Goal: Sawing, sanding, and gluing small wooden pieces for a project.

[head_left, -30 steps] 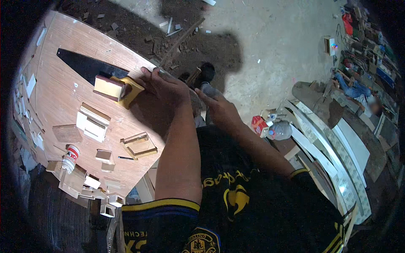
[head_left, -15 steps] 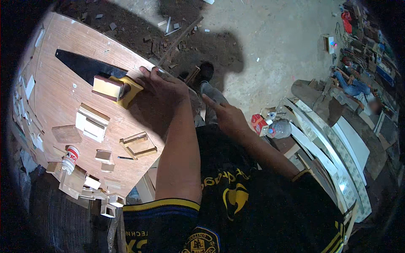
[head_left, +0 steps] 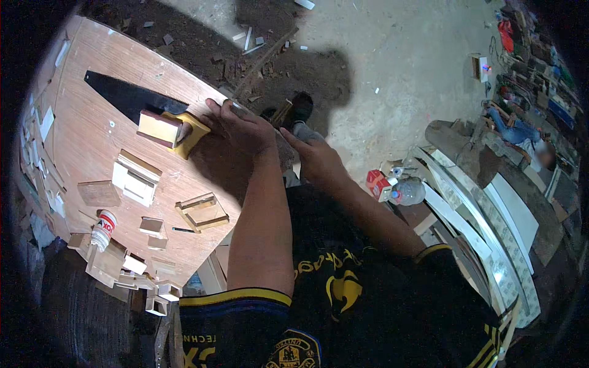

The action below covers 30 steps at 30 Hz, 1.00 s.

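– Handsaw [head_left: 129, 97]: where does it lie?

– On the wooden tabletop [head_left: 76, 135], to the left of the person's left hand [head_left: 247, 127]. Its long axis slants from the tip, at the far left, down to the yellow handle [head_left: 194, 140] at the right, so the handle end faces that hand.

– Which hand is nearer?

– The left, its fingertips just beside the handle; I can't tell whether they touch. The right hand [head_left: 318, 157] is farther off, beyond the left, past the table's edge.

– And their state?

– The left has its fingers stretched and lightly bent at the edge; whether it grips anything, I can't tell. The right points its index finger toward the left wrist, the rest curled below, contents hidden.

– Counts?

– One saw, one cream-faced block [head_left: 156, 127] against its handle, one rectangular wooden frame [head_left: 213, 222], one dark pen [head_left: 182, 230], one white-and-red bottle [head_left: 104, 227]. Two small open boxes [head_left: 150, 304] show at the near corner; the offcuts around them overlap too much to count. Off to the right, one clear plastic jug [head_left: 410, 191].
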Each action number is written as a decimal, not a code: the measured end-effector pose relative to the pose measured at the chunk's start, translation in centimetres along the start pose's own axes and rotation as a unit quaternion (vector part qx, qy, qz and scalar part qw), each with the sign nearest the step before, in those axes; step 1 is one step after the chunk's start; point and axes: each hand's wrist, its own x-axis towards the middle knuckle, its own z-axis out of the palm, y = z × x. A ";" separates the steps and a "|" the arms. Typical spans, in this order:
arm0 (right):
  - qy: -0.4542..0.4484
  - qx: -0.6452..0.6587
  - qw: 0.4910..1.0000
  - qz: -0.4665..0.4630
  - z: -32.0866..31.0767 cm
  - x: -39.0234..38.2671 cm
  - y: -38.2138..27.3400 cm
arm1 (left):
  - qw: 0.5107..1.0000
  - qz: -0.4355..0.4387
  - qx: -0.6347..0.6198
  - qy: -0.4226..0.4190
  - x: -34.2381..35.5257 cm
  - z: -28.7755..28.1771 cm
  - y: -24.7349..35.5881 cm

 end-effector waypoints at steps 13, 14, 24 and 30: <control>0.045 0.006 0.999 -0.029 0.1 -1.9 0.5 | 1.000 -0.011 0.012 -0.008 0.0 -1.0 0.1; -0.015 0.003 1.000 0.018 -1.4 -2.9 0.0 | 1.000 -0.011 0.012 -0.010 0.1 -1.0 0.2; 0.011 0.003 1.000 0.016 -0.1 -1.4 0.0 | 1.000 -0.012 0.020 -0.007 -0.1 -0.4 0.0; -0.002 0.034 0.999 0.017 -1.0 -2.5 0.6 | 1.000 0.006 0.021 -0.002 0.0 -0.5 0.4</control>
